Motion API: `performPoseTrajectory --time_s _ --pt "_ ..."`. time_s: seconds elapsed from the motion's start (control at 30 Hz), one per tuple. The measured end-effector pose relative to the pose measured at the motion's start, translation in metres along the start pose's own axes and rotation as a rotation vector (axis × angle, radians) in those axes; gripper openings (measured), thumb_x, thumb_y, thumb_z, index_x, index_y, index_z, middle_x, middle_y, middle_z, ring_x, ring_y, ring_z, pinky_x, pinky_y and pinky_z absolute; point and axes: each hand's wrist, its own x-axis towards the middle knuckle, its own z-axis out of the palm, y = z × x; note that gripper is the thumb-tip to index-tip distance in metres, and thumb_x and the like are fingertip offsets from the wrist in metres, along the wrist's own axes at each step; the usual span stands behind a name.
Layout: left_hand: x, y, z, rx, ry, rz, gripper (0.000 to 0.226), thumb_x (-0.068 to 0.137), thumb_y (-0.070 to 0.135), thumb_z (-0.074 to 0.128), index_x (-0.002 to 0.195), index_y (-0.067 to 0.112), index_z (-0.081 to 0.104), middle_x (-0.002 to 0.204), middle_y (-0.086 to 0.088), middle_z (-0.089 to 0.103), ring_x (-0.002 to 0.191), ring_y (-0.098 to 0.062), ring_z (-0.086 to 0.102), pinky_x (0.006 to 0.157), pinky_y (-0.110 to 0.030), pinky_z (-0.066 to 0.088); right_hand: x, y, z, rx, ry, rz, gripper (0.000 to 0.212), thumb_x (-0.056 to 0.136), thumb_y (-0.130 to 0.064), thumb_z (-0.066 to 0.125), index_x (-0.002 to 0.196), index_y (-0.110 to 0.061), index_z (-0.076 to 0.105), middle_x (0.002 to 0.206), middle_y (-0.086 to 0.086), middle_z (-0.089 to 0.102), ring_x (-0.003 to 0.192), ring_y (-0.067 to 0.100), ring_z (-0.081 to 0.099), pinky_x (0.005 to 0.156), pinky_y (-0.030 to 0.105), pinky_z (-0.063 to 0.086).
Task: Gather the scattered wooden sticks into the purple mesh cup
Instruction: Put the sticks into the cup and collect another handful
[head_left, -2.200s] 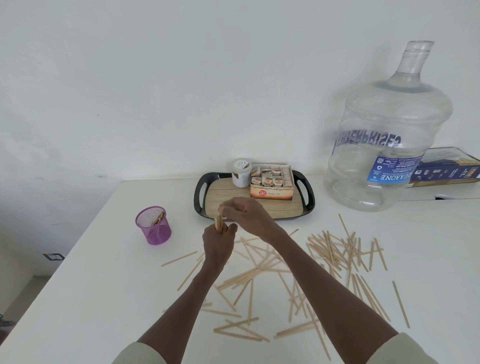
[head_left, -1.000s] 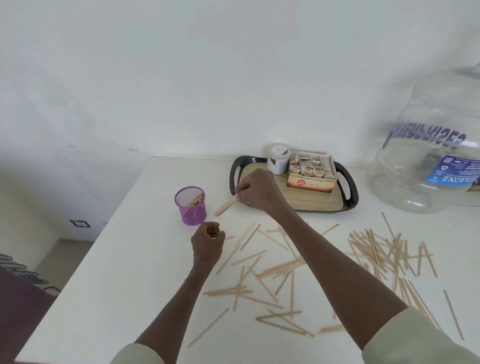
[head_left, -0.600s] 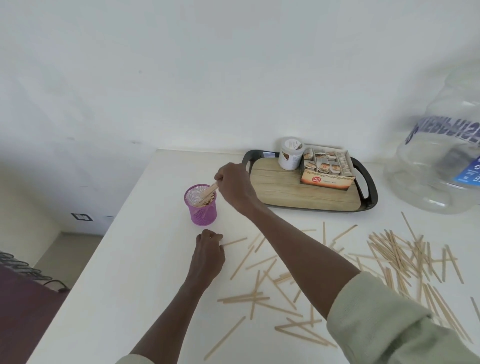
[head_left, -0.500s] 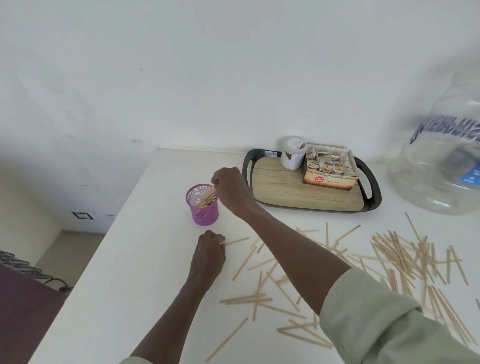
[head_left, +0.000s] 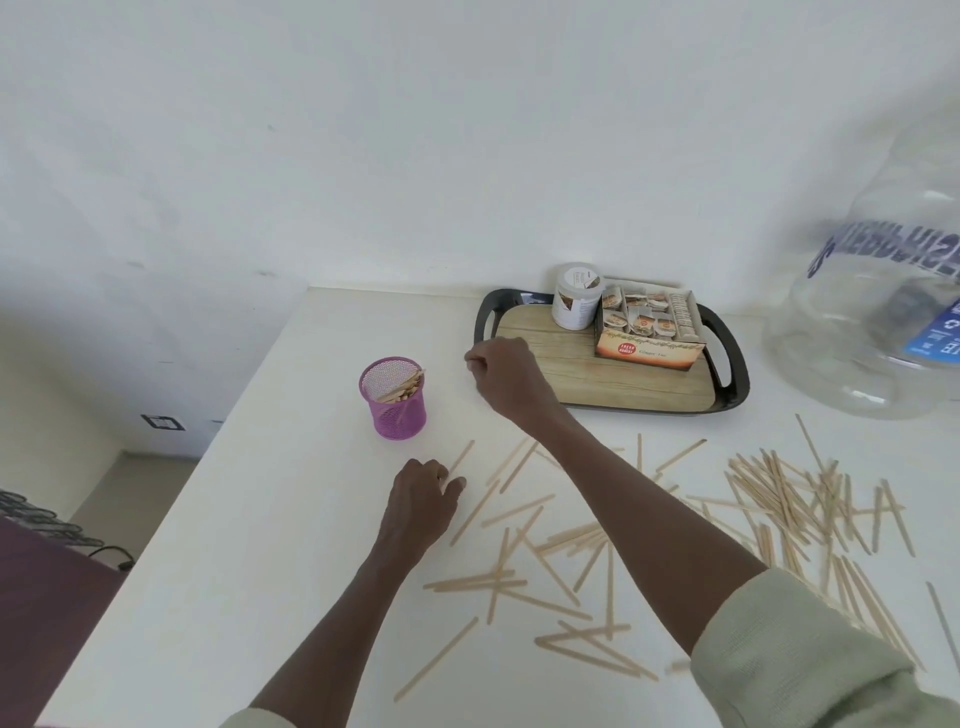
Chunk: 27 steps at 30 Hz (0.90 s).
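Likely a home or office pantry: tea-sachet tray (head_left: 727, 332), water jug (head_left: 872, 312).

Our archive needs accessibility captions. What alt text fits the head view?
Two bare hands over a white table: right hand empty beside a purple mesh cup holding wooden sticks, left hand reaching toward scattered sticks.

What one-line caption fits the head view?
Right hand empty beside the purple mesh cup holding sticks; many more scattered on the table.

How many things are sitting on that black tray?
2: a white jar at the back left of the tray, and an open carton of sachets right beside it. Nothing appears hidden.
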Motion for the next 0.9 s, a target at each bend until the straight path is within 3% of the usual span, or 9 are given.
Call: performPoseTrajectory --time_s 0.07,0.17,0.37,0.4,0.5,0.57,0.73,0.9 --pt "-0.003 0.0 0.002 0.029 -0.068 -0.007 0.054 0.085 0.049 0.069 0.121 0.01 0.062 0.112 -0.011 0.058 0.108 -0.028 0.057 0.09 -0.036 0.048 -0.013 0.028 -0.011 -0.01 0.017 0.059 0.025 0.084 0.004 0.047 0.062 0.001 0.059 0.063 0.009 0.065 0.066 0.027 0.058 0.067 0.041 0.05" --pt "-0.007 0.003 0.005 0.053 -0.112 -0.019 0.067 0.077 0.051 0.076 0.128 0.012 0.058 0.118 -0.01 0.053 0.114 -0.028 0.053 0.094 -0.038 0.047 -0.038 0.072 -0.031 -0.04 0.031 0.152 0.023 0.087 -0.002 0.051 0.078 0.004 0.072 0.081 0.013 0.075 0.082 0.027 0.068 0.078 0.037 0.053" --pt "-0.021 0.016 0.013 0.008 0.013 0.025 0.007 0.087 0.021 0.071 0.092 0.015 0.07 0.091 -0.001 0.056 0.089 -0.023 0.062 0.072 -0.03 0.045 -0.089 0.162 -0.066 -0.176 0.035 0.428 0.024 0.087 -0.005 0.05 0.089 0.0 0.074 0.094 0.014 0.074 0.096 0.031 0.068 0.075 0.031 0.052" --pt "-0.023 0.02 0.014 0.029 0.029 0.031 0.003 0.089 0.017 0.067 0.088 0.015 0.07 0.089 -0.002 0.056 0.087 -0.024 0.062 0.069 -0.03 0.045 -0.097 0.176 -0.069 -0.2 -0.007 0.474 0.025 0.087 -0.005 0.051 0.099 -0.003 0.072 0.105 0.013 0.072 0.107 0.031 0.065 0.081 0.032 0.051" --pt "-0.03 0.028 0.016 0.146 0.048 0.048 0.013 0.094 0.012 0.056 0.092 0.009 0.068 0.093 -0.008 0.057 0.088 -0.027 0.06 0.071 -0.039 0.052 -0.121 0.203 -0.074 -0.227 -0.264 0.49 0.058 0.087 0.006 0.047 0.141 -0.015 0.051 0.146 0.006 0.05 0.139 0.023 0.04 0.111 0.034 0.035" --pt "-0.033 0.033 0.019 0.27 0.035 0.051 0.015 0.096 0.008 0.049 0.1 0.007 0.064 0.1 -0.01 0.058 0.095 -0.027 0.058 0.076 -0.041 0.053 -0.135 0.214 -0.073 -0.277 -0.343 0.433 0.066 0.088 0.013 0.04 0.147 -0.015 0.045 0.152 0.006 0.042 0.143 0.022 0.034 0.115 0.033 0.03" --pt "-0.041 0.042 0.026 0.47 0.019 0.027 0.022 0.095 0.001 0.041 0.112 0.008 0.053 0.109 -0.009 0.059 0.101 -0.025 0.059 0.079 -0.033 0.052 -0.15 0.227 -0.067 -0.281 -0.219 0.42 0.03 0.091 0.003 0.043 0.111 0.0 0.066 0.12 0.017 0.062 0.114 0.03 0.056 0.092 0.036 0.044" --pt "-0.037 0.046 0.027 0.408 -0.048 -0.065 0.02 0.095 0.001 0.039 0.111 0.003 0.051 0.107 -0.014 0.06 0.099 -0.031 0.062 0.077 -0.034 0.05 -0.154 0.225 -0.068 -0.256 -0.197 0.33 0.026 0.083 0.007 0.047 0.093 0.0 0.07 0.103 0.013 0.066 0.1 0.026 0.061 0.083 0.031 0.046"
